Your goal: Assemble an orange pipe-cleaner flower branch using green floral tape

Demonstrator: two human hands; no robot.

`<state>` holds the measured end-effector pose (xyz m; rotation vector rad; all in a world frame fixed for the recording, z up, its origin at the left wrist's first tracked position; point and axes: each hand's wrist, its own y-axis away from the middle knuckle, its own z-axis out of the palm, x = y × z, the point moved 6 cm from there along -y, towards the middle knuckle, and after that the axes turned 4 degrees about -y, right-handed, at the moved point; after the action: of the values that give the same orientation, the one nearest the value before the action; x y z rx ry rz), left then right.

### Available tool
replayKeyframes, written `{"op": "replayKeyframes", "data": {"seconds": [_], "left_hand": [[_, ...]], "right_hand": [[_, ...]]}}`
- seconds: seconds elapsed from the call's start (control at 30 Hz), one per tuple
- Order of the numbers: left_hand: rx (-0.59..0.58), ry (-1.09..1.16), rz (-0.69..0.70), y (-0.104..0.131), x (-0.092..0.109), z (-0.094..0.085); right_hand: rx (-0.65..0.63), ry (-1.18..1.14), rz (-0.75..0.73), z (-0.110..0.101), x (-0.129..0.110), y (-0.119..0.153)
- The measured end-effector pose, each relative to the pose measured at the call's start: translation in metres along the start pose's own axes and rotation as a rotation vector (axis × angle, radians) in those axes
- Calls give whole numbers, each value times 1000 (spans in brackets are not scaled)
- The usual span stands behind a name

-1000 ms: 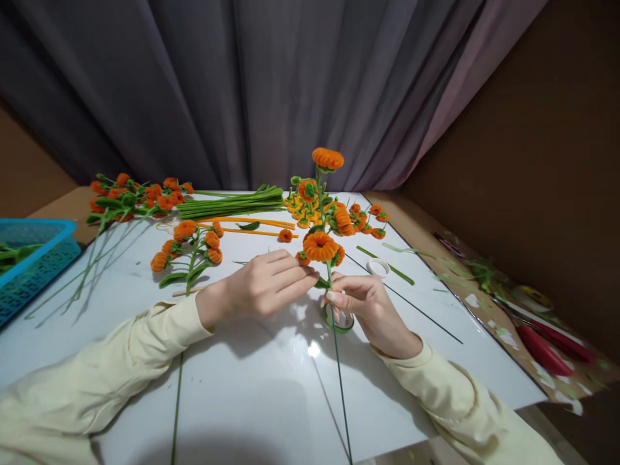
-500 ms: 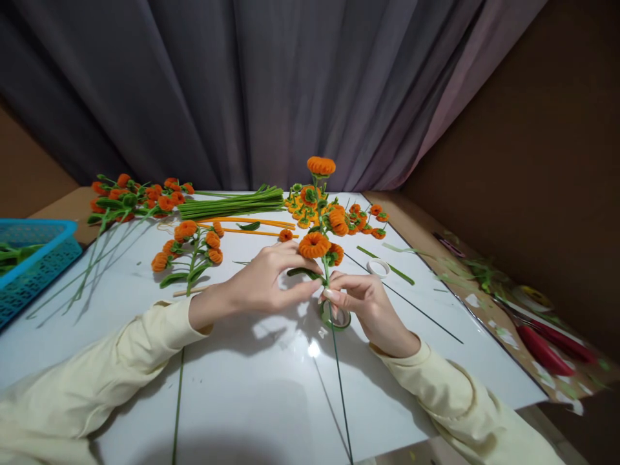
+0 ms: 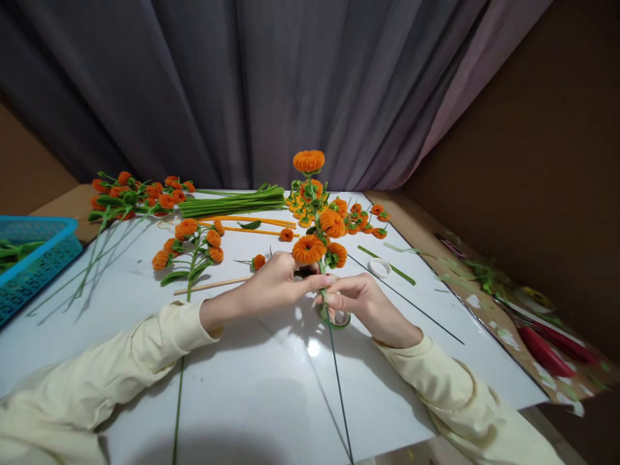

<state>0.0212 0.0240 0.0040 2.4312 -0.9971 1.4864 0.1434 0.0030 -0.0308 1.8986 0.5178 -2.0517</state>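
Pinching the flower stem (image 3: 317, 213) together, left hand (image 3: 276, 287) and right hand (image 3: 356, 300) have tilted it leftward.

flower stem (image 3: 317, 223) | orange pompom blooms, green wire | upright, pinched mid-stem

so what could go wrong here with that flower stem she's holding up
The flower stem is tall and top-heavy, pinched only low down by the left hand and right hand, so it may tip or bend. The green tape roll under the right hand could slip away. The long wire tail might snag a sleeve.
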Motion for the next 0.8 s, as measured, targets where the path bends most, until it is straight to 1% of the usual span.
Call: {"op": "replayKeyframes", "data": {"seconds": [0.1, 0.27, 0.37, 0.43, 0.53, 0.7, 0.8], "left_hand": [[10, 16, 90, 2, 6, 0], [47, 6, 174, 5, 8, 1], [44, -3, 211, 7, 9, 2], [24, 16, 205, 7, 9, 3], [26, 25, 194, 8, 11, 3], [72, 62, 195, 6, 16, 2], [113, 178, 125, 5, 17, -1]], "right_hand": [[-103, -85, 51, 1, 6, -3], [-169, -186, 112, 5, 14, -6], [-230, -257, 148, 11, 18, -5], [-254, -295, 153, 14, 20, -4], [-267, -323, 113, 16, 21, -5], [-197, -313, 90, 16, 21, -5], [-209, -325, 98, 19, 19, -4]]}}
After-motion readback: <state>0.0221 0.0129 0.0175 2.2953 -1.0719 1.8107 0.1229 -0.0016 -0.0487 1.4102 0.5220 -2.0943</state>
